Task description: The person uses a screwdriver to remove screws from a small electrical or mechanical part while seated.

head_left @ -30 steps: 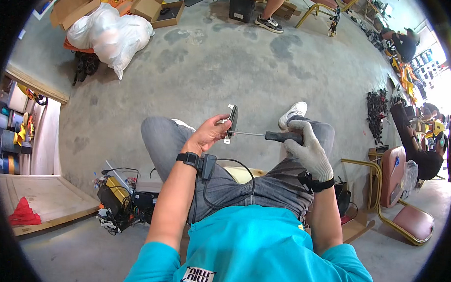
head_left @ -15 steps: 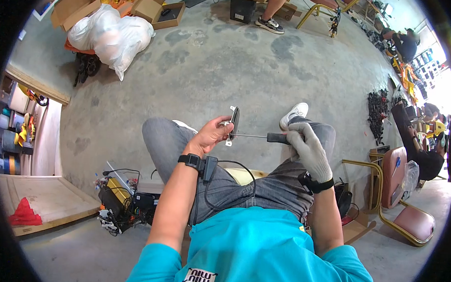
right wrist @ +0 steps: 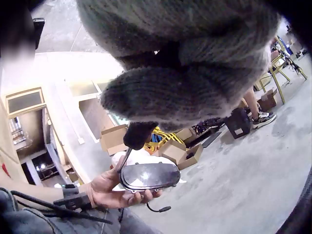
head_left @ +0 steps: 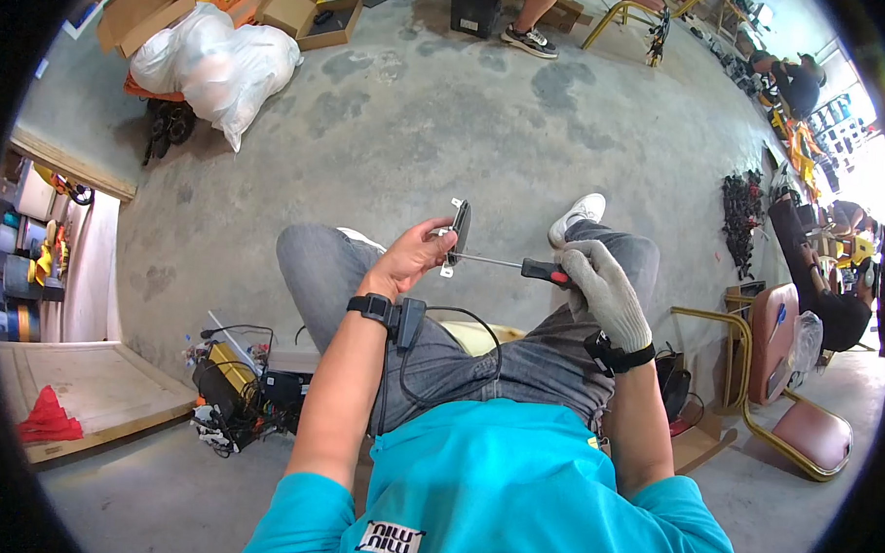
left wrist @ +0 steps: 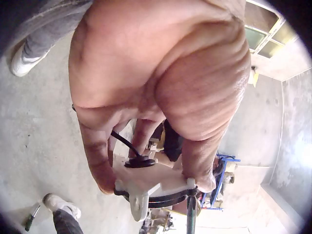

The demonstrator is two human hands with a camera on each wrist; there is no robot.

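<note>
The bare left hand (head_left: 412,259) pinches an oval part with a dark glossy face (right wrist: 150,175) and pale mounting tabs (left wrist: 141,204), thumb on one side and fingers on the other. A short black cable (right wrist: 159,208) hangs from the part. In a grey knitted glove, the right hand (head_left: 606,290) grips the dark handle of a screwdriver (head_left: 544,271), which has some red near the fingers. The screwdriver's metal shaft (head_left: 492,261) runs leftward, its end at the part's edge beside the left thumb. Its exact contact is hidden.
A chair (head_left: 815,438) stands at the right. Cables and devices (head_left: 234,386) lie on the floor at the left, near a wooden panel (head_left: 107,393) with a red cloth. White bags (head_left: 216,69) and open cardboard boxes (head_left: 334,27) are at the upper left; another person's leg (head_left: 536,12) is beyond.
The right fingers have shifted on the screwdriver handle, and a red part of it now shows. The shaft tilts slightly more. The left hand keeps its hold, with the part slightly higher in the head view.
</note>
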